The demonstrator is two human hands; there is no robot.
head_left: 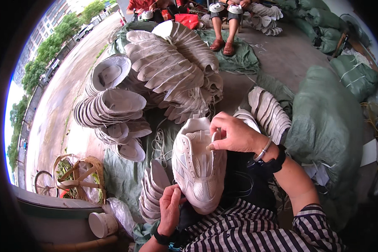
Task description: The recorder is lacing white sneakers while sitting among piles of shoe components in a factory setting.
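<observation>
On the person's lap, at the middle of the view, lies a white shoe (198, 168) with its toe toward the striped shirt (256, 231), and everything else is placed from it. Far to the left of the shoe a woven basket (82, 178) stands on the ground, with a small white tub (103, 224) lying below it. Up and to the left of the shoe, fanned stacks of white shoe parts (113, 107) spread over a green tarp (122, 176), and a larger heap (172, 63) rises just above the shoe. At the shoe's lower left edge the left hand (170, 208) has its fingers clenched on the toe side, steadying it. At the shoe's upper right the right hand (235, 134) pinches a thin white lace (214, 136) between thumb and forefinger, fingers closed on it above the tongue; a bracelet (262, 149) sits on that wrist. Right of the shoe another row of white parts (269, 111) leans against a large green sack (327, 126). Far above the shoe, another person's sandalled feet (222, 45) rest on the floor.
</observation>
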